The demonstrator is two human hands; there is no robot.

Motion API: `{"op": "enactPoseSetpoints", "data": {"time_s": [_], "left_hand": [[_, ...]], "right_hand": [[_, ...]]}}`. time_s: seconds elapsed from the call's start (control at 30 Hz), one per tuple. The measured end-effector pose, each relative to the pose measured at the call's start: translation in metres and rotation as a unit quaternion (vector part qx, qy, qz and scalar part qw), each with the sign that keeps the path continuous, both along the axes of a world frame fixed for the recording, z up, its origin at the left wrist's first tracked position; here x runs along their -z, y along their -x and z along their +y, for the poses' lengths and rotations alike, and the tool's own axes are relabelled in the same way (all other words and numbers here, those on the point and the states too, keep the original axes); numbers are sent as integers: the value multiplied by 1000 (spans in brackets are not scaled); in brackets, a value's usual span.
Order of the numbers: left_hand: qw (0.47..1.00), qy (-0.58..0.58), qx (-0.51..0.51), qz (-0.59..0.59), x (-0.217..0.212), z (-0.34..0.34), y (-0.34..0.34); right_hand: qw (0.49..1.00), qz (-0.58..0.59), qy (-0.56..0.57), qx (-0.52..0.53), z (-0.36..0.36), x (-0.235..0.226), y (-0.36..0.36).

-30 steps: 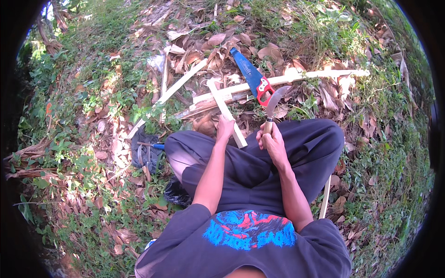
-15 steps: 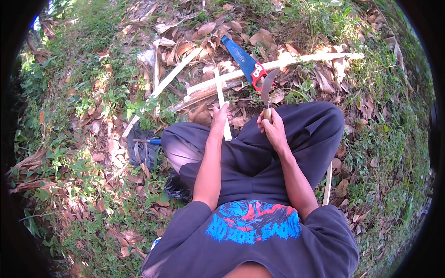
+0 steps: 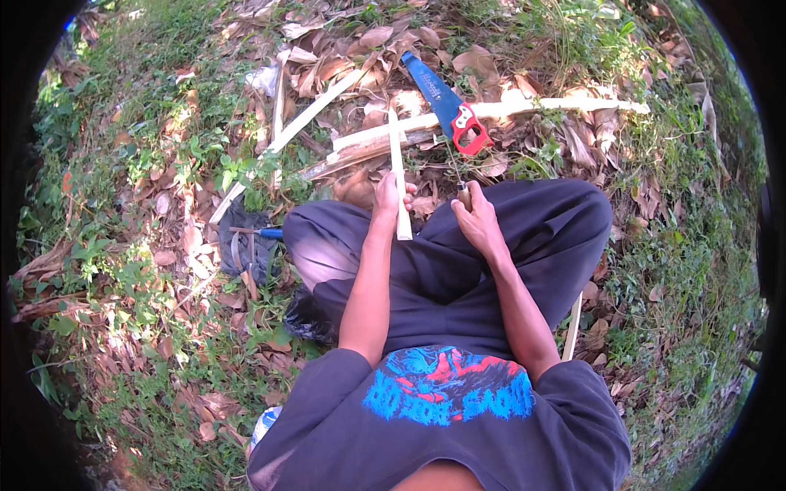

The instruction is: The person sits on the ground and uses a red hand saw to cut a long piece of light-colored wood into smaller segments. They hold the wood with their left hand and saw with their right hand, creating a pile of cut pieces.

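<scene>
I sit on leafy ground with my knees apart. My left hand (image 3: 386,195) grips a short pale wooden stick (image 3: 399,176) that points away from me, almost straight up in the picture. My right hand (image 3: 479,219) is closed on the wooden handle of a knife-like tool (image 3: 464,195); its blade shows only as a thin edge between the hands. Just beyond lies a hand saw (image 3: 449,106) with a blue blade and red handle, resting across a long pale split pole (image 3: 540,106).
More split pale poles (image 3: 307,123) lie crossed among dry leaves ahead and to the left. A dark cloth bundle (image 3: 246,250) with a blue-handled tool (image 3: 270,233) sits by my left knee. Another thin stick (image 3: 572,327) leans beside my right leg. Grass surrounds me.
The stick in my left hand has swung from slanting left to nearly straight. The curved blade in my right hand has turned edge-on and come lower. My view has shifted slightly.
</scene>
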State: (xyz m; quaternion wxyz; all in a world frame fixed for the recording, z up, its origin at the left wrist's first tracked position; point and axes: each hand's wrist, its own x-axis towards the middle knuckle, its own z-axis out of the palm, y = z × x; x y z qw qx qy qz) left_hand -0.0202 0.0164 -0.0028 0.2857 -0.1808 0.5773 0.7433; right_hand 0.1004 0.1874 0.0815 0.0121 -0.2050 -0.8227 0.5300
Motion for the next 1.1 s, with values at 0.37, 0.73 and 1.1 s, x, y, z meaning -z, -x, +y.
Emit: {"op": "enactPoseSetpoints", "data": {"time_s": [0.37,0.73,1.1], "left_hand": [[993,-114,-6,-38,-11,-9,-15],[991,-111,-33,-68,-4,-4,-18],[985,-161,-47,-49,1,-1,-20]], "right_hand": [[993,-105,40,-45,-15,-7,37],[975,-142,115,-124,-18,17,56],[961,-157,-138,-183,-7,36,72]]}}
